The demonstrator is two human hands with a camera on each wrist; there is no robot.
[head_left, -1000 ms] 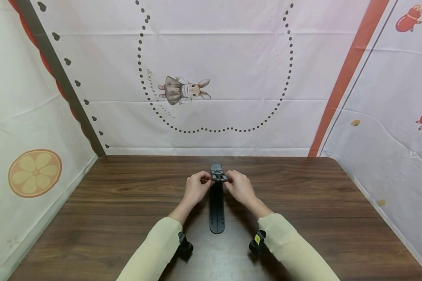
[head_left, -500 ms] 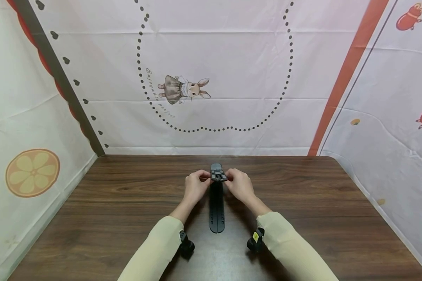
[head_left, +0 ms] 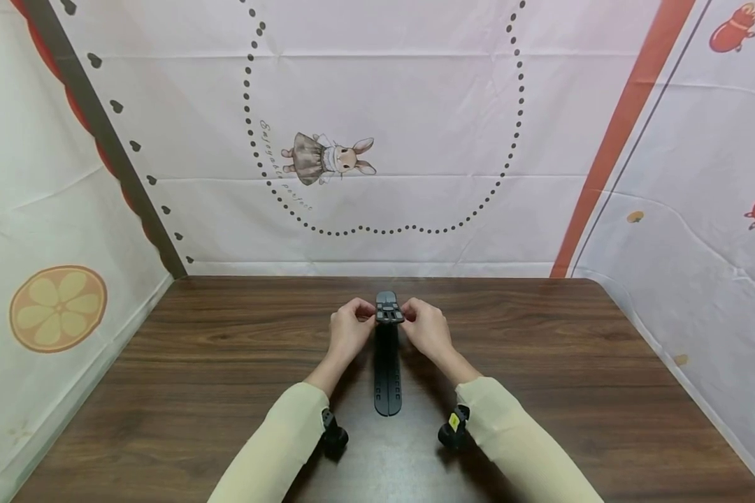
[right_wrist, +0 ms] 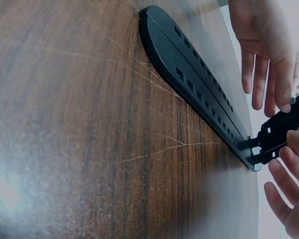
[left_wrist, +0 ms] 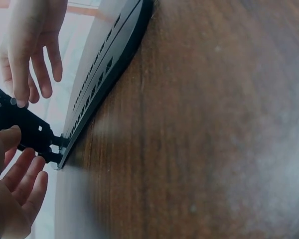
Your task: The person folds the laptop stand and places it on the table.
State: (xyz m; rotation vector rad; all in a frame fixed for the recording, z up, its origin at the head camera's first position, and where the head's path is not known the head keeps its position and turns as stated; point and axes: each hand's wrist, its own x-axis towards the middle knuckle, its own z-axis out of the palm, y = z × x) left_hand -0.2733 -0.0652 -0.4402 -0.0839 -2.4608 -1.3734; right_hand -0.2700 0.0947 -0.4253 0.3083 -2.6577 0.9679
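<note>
A black folding stand is upright on the table, its long slotted base (head_left: 387, 377) lying flat and pointing at the person. From the base's far end, a hinged upper section (left_wrist: 27, 127) rises on two small joints. My left hand (head_left: 347, 332) pinches the left edge of that section between thumb and fingers. On the opposite edge, my right hand (head_left: 429, 332) pinches it likewise. Both wrist views show the thumbs against the black plate, with several other fingers spread loosely below it. The base's slots run in two rows, seen in the right wrist view.
Underneath is a dark brown wooden table (head_left: 239, 377). A printed white cloth (head_left: 415, 140) hangs behind it and at both sides. Small black cameras (head_left: 334, 439) are strapped at both wrists, over pale yellow sleeves (head_left: 277, 440).
Both hands keep their hold on the upper section, which has shifted very slightly left. The right wrist has turned a little inward. The base stays put.
</note>
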